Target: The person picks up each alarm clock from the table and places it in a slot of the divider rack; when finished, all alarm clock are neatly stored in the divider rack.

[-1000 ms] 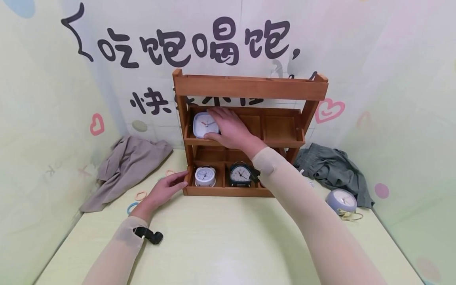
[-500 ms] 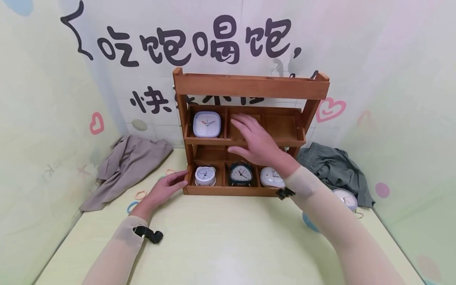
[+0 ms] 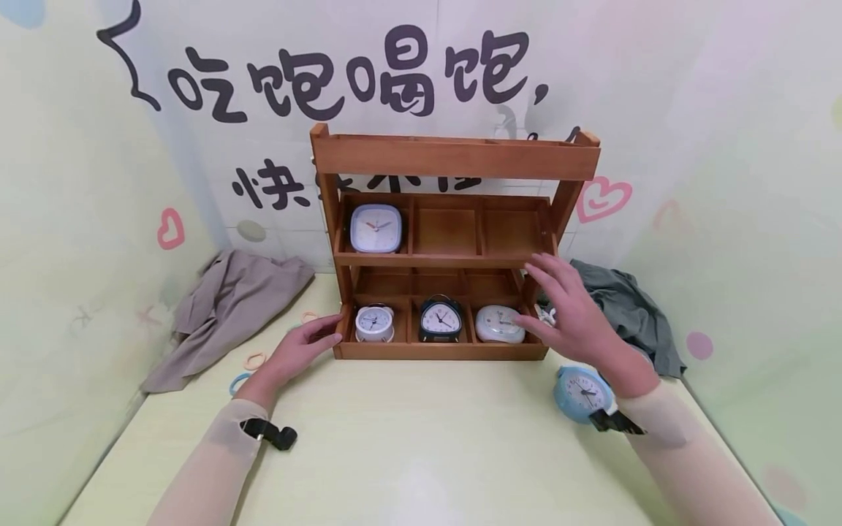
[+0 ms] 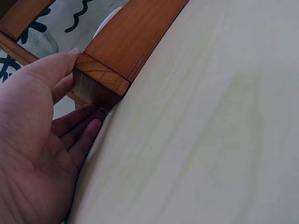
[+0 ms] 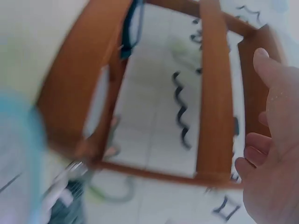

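Note:
A brown wooden shelf rack point(image 3: 454, 157) stands against the back wall. In its upper tier a square lavender-rimmed clock point(image 3: 376, 228) fills the left compartment. The lower tier holds a white alarm clock point(image 3: 375, 324), a dark triangular clock point(image 3: 441, 319) and a white oval clock point(image 3: 497, 324). My left hand point(image 3: 297, 356) rests against the rack's lower left end, its thumb at the corner in the left wrist view. Holding nothing, my right hand point(image 3: 579, 310) hovers by the rack's right side with fingers extended. Below it a light-blue alarm clock point(image 3: 582, 393) is on the table.
A mauve cloth point(image 3: 240, 303) lies left of the rack, and a dark grey cloth point(image 3: 625, 307) lies right of it. Several coloured rings point(image 3: 255, 360) lie near my left wrist. Printed walls enclose the table point(image 3: 408, 431) at the back and sides.
My right hand has let go of the square clock in the upper left compartment and moved right and down past the rack. The light-blue clock has come into view. My left hand stays put.

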`<move>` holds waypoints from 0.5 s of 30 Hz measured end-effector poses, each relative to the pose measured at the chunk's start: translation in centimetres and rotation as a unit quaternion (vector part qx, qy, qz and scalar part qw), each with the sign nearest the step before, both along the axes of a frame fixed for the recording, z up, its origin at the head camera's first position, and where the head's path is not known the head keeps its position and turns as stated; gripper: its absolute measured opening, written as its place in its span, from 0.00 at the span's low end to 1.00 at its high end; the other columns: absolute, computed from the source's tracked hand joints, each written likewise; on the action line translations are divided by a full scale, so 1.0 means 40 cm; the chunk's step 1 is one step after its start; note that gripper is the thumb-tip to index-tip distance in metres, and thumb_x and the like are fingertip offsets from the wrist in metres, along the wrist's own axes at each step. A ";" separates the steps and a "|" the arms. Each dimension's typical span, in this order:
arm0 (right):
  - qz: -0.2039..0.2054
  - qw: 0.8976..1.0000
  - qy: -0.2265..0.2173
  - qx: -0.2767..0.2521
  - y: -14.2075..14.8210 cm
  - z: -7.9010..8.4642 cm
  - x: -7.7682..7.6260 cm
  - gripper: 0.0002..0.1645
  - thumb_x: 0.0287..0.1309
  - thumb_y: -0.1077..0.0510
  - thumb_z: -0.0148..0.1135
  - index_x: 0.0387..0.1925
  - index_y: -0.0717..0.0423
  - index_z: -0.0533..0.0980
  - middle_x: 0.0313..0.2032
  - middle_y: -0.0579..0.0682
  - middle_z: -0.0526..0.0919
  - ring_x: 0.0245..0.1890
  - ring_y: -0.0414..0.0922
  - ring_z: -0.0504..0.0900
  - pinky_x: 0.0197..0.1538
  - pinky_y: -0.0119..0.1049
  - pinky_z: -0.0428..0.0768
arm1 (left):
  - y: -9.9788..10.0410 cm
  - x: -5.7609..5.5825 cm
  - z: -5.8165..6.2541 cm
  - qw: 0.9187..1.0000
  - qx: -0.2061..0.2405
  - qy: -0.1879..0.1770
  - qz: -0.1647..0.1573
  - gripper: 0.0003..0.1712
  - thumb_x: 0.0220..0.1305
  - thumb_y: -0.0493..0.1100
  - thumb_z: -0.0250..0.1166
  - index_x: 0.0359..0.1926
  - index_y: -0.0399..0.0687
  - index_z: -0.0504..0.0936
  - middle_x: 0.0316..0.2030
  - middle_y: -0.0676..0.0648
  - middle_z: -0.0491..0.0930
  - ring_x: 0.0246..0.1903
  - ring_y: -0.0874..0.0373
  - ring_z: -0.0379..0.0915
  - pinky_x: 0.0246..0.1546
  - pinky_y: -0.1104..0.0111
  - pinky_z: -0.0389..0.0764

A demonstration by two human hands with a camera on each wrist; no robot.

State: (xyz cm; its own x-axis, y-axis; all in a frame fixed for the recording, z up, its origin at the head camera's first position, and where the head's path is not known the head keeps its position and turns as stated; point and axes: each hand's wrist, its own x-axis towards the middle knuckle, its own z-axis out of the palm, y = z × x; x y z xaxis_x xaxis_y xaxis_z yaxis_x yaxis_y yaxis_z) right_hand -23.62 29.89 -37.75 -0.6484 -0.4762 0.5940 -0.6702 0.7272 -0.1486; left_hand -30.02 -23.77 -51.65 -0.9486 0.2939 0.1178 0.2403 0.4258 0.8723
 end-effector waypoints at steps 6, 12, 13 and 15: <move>-0.035 0.997 -0.072 0.017 0.096 -0.066 0.066 0.59 0.59 0.50 0.87 0.84 0.60 0.65 0.82 0.62 0.64 0.79 0.65 0.63 0.68 0.70 0.75 | -0.003 0.001 0.002 1.000 0.003 0.000 -0.001 0.33 0.81 0.56 0.70 0.80 0.56 0.78 0.77 0.44 0.76 0.75 0.43 0.71 0.73 0.49 0.70; -0.055 0.984 -0.164 0.030 0.146 -0.122 0.128 0.59 0.63 0.43 0.84 0.86 0.55 0.63 0.81 0.62 0.64 0.76 0.67 0.68 0.65 0.73 0.77 | 0.001 0.000 -0.011 1.000 0.012 -0.001 0.003 0.33 0.81 0.53 0.70 0.80 0.52 0.77 0.77 0.43 0.76 0.73 0.43 0.73 0.66 0.67 0.74; -0.055 0.981 -0.183 0.030 0.152 -0.129 0.137 0.59 0.65 0.42 0.83 0.86 0.55 0.63 0.81 0.63 0.63 0.75 0.68 0.69 0.64 0.73 0.78 | 0.001 0.000 -0.011 1.000 0.012 -0.001 0.004 0.32 0.81 0.53 0.70 0.80 0.53 0.78 0.77 0.44 0.76 0.73 0.44 0.73 0.66 0.67 0.74; -0.052 0.975 -0.212 0.031 0.164 -0.144 0.152 0.59 0.66 0.40 0.82 0.86 0.55 0.62 0.82 0.65 0.60 0.73 0.71 0.72 0.63 0.72 0.79 | -0.001 -0.001 -0.011 1.000 0.012 -0.001 0.004 0.32 0.81 0.54 0.71 0.80 0.54 0.78 0.77 0.45 0.76 0.73 0.45 0.73 0.67 0.64 0.75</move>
